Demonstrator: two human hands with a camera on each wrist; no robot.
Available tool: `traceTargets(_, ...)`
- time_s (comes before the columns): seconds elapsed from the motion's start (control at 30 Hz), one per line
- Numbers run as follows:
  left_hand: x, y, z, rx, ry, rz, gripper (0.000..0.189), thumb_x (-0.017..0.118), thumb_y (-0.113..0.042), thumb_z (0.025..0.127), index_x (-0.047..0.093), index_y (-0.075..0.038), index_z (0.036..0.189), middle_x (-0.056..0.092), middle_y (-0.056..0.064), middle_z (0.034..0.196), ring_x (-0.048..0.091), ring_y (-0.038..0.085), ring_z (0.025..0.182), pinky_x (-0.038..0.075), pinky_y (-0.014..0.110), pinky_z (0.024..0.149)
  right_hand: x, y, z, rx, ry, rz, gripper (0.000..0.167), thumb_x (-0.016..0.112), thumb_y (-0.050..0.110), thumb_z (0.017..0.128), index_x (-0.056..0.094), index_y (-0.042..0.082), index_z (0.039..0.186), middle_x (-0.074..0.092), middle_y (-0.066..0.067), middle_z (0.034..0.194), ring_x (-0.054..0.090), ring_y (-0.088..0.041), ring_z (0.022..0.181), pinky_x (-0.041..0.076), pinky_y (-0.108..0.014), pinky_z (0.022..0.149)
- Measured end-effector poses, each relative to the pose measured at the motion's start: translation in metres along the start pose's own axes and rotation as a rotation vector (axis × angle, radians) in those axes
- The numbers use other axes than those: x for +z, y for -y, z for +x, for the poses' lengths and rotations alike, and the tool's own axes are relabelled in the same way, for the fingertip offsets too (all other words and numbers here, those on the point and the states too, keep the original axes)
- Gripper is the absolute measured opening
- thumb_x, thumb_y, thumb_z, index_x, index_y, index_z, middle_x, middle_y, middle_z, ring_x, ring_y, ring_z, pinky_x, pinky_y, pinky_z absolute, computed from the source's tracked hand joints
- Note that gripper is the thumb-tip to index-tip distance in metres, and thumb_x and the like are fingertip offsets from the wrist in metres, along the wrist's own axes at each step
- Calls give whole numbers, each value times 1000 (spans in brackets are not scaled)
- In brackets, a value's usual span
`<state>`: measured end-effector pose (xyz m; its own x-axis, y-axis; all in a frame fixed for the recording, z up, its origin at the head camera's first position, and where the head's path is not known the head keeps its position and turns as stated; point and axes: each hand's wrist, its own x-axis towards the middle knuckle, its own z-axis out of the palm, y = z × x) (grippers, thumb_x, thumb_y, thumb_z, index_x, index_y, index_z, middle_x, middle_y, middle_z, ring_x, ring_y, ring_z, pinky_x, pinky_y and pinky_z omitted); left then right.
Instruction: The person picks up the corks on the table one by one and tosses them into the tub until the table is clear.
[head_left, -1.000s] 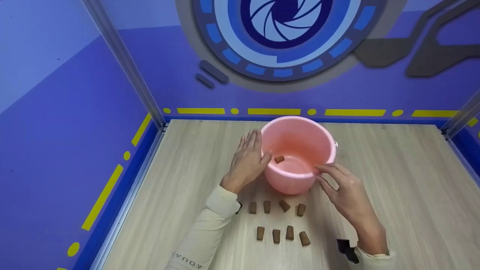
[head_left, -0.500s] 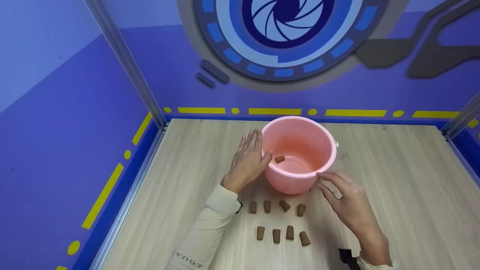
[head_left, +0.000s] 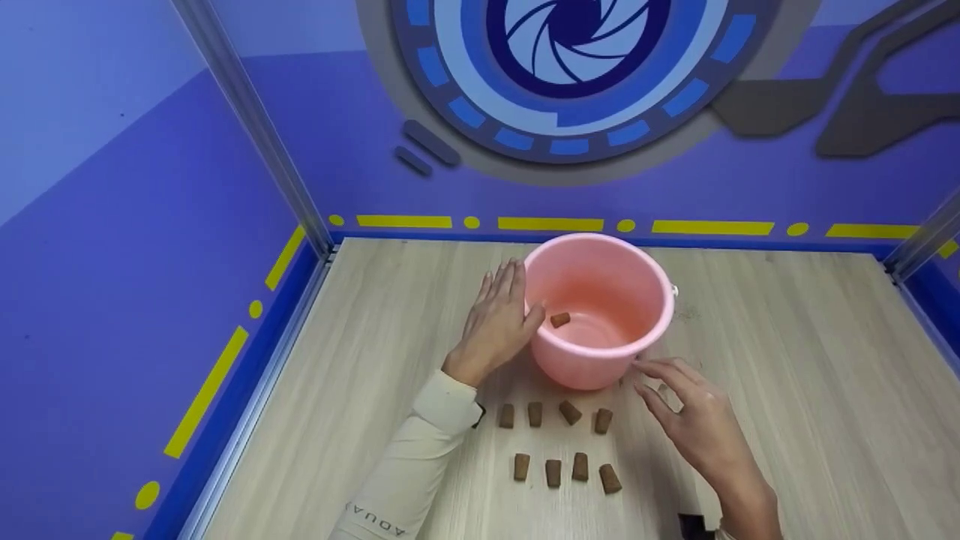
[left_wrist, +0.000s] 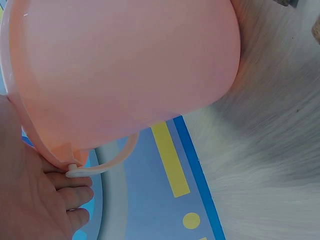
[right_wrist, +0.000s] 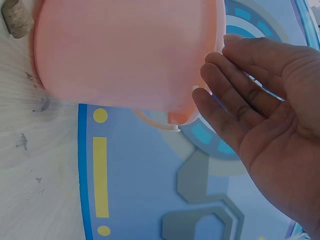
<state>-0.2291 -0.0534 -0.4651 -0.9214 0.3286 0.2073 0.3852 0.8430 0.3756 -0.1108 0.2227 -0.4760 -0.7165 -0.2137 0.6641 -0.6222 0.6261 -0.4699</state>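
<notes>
A pink bucket [head_left: 589,367] stands upright on the table, with one brown cork [head_left: 560,320] lying inside it. My left hand [head_left: 495,322] holds the bucket's left rim, thumb over the edge and fingers along the outside. In the left wrist view, those fingers [left_wrist: 75,195] lie by the handle's pivot. To the right of the bucket's front is my right hand [head_left: 694,401], its fingers loosely bent with nothing between them. Several tapered corks lie in two rows in front of the bucket, among them a back-row cork [head_left: 603,421] and a front-row cork [head_left: 610,478].
The pale wooden table [head_left: 360,330] meets a blue printed wall [head_left: 300,135] at the back and left. A white handle [left_wrist: 115,160] hangs from the bucket rim on the far side.
My right hand has drawn back from the bucket's front-right rim, moving down toward me. My left hand, the bucket and the corks stay where they were.
</notes>
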Motion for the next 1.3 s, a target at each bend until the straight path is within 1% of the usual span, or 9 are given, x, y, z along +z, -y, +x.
traceTargets(0.37,0,0,-1,23,-27,11,73,45,-39,111,26,9,163,28,26,169,24,37,158,12,48,130,4,-1,-16,62,53,-18,45,91,-11,74,79,6,114,77,2,104,75,-20,95,46,-6,93)
traceTargets(0.6,2,0,-2,12,-15,-1,73,46,-38,111,24,9,163,26,25,170,23,37,159,10,47,130,7,-1,-24,109,75,-42,44,91,-8,75,80,9,114,76,4,106,75,-20,96,46,-7,92)
traceTargets(0.83,0,0,0,5,-13,-5,73,49,-36,111,24,9,164,26,25,170,22,36,159,11,48,130,9,-5,-30,111,75,-47,43,92,-9,73,80,9,110,76,4,104,74,-18,93,47,-8,90)
traceTargets(0.9,0,0,0,-2,-4,-5,74,47,-37,111,23,8,164,24,24,171,20,34,160,10,47,130,9,-6,-32,115,75,-47,43,92,-9,72,80,8,109,76,4,102,74,-20,93,45,-6,91)
traceTargets(1.03,-1,-1,0,-6,5,-3,74,44,-40,112,22,7,165,23,23,172,19,33,160,8,45,130,9,-6,-36,149,90,-50,41,92,-8,73,80,8,108,76,3,101,74,-26,101,36,-3,99)
traceTargets(1.1,-1,-1,0,3,-8,-3,74,45,-40,111,23,8,164,25,23,171,20,34,160,10,46,130,10,-6,-38,169,99,-63,40,93,-6,73,80,9,108,76,4,101,74,-28,104,39,-5,101)
traceTargets(1.13,-1,-1,0,8,-15,-6,74,46,-39,111,24,8,164,26,24,171,21,35,159,10,47,130,10,-6,-39,177,104,-69,40,93,-5,74,80,10,108,76,4,101,74,-27,104,43,-9,100)
traceTargets(1.23,0,-1,-1,18,-37,-14,73,49,-36,111,26,9,163,28,25,169,24,36,158,12,49,130,10,-6,-42,185,115,-79,40,93,-4,74,80,10,109,76,5,102,74,-22,99,56,-25,90)
traceTargets(1.3,1,-1,-1,17,-38,-16,73,50,-36,111,26,9,163,28,25,169,24,36,158,12,49,130,11,-7,-44,184,122,-73,40,93,-4,74,80,10,110,76,4,103,74,-20,97,59,-34,86)
